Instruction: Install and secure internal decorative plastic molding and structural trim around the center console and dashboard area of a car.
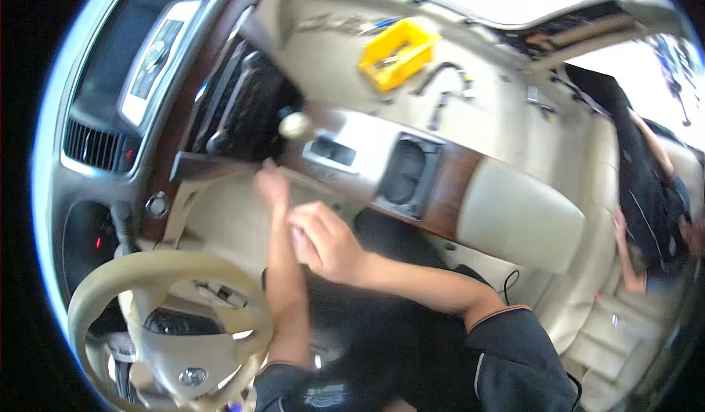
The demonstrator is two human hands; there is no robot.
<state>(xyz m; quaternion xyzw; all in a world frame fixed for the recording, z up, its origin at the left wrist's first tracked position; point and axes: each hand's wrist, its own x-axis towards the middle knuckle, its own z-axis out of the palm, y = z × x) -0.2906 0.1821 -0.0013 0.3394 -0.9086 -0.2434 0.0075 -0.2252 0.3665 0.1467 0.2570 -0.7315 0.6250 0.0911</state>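
Observation:
My left hand (272,186) is blurred beside the lower edge of the centre dashboard, close to the pale gear knob (296,126). Its fingers are too smeared to read, and whatever it may touch is hidden. Just right of the left forearm, my right hand (323,243) is closed, with its fingers curled in. I cannot make out what, if anything, lies inside it. In front of the hands is a dark, glossy centre dashboard section (246,107) with silver trim strips. The centre console (345,136) runs back from the gear knob, with a silver plate and wood-look trim.
A beige steering wheel (172,258) stands at lower left. On the far-side floor are a yellow bin (400,52) holding small parts and a dark cable-like piece (448,74). The padded armrest (518,214) lies to the right. Another person in dark clothes (646,170) leans in at the rear.

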